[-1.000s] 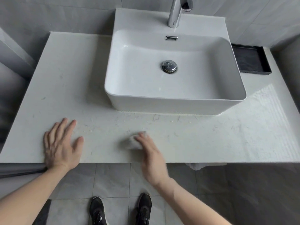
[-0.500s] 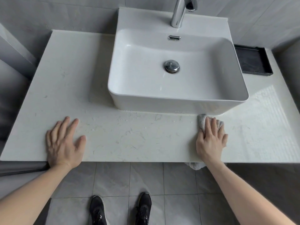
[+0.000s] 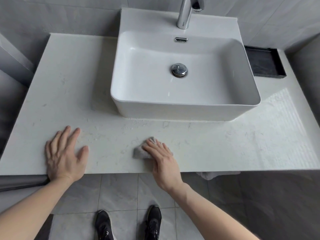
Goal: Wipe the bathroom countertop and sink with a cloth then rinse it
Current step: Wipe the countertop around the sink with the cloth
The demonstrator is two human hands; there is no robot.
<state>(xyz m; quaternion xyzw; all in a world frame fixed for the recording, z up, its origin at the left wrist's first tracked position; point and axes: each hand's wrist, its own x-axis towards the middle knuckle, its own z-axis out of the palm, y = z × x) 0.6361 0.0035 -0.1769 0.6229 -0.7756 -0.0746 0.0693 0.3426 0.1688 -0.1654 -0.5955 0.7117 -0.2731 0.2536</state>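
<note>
A small grey cloth (image 3: pixel 141 152) lies on the pale marble countertop (image 3: pixel 74 84), in front of the white vessel sink (image 3: pixel 185 110). My right hand (image 3: pixel 162 161) presses flat on the cloth with straight fingers, covering most of it. Flat on the countertop near its front left edge rests my left hand (image 3: pixel 65 155), fingers spread, holding nothing. Small water drops dot the counter just ahead of the sink's front wall. The chrome faucet (image 3: pixel 186 13) stands at the back of the sink, with no water running.
A black tray (image 3: pixel 265 64) sits on the counter to the right of the sink. A chrome drain plug (image 3: pixel 179 70) is in the basin. Grey tiled walls close the back and sides. A white towel (image 3: pixel 210 175) hangs below the counter's front edge.
My right hand slid the cloth from the centre front to the right under the sink's corner, then back left to the centre. My left hand stayed planted.
</note>
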